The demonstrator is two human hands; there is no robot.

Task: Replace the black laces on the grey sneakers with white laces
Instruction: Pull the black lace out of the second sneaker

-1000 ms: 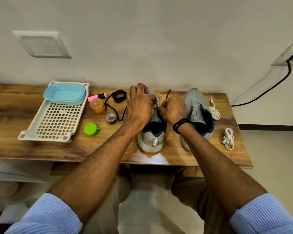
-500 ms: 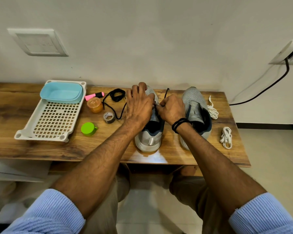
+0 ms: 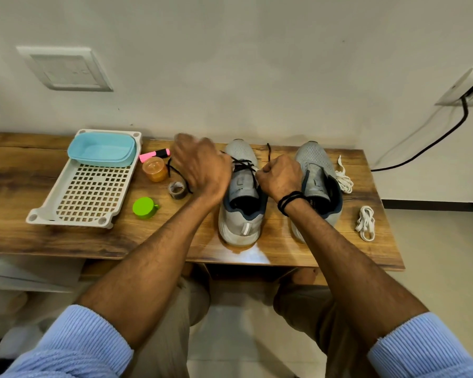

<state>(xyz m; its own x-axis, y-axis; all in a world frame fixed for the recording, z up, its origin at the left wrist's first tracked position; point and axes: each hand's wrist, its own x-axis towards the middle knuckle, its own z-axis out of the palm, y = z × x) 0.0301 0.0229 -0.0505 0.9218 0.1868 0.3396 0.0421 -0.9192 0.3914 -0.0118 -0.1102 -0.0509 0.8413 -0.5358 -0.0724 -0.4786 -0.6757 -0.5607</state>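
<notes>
Two grey sneakers stand side by side on the wooden table, toes to the wall. The left sneaker has a black lace crossing its front eyelets. My left hand, blurred, is just left of this shoe, and a strand of the lace runs to it. My right hand, a fist, pinches the lace at the shoe's right side, and a lace end sticks up behind it. The right sneaker shows no lace. Two white laces lie right of it: white lace one and, bundled nearer, white lace two.
A loose black lace lies partly hidden behind my left hand. A white slotted tray holds a blue tub. Nearby are a pink highlighter, an orange jar, a tape roll and a green cap. A black cable hangs at the right wall.
My left hand has swung left off the left sneaker, drawing a lace strand with it. The shoe's tongue and front eyelets now show. My right hand stays at the eyelets.
</notes>
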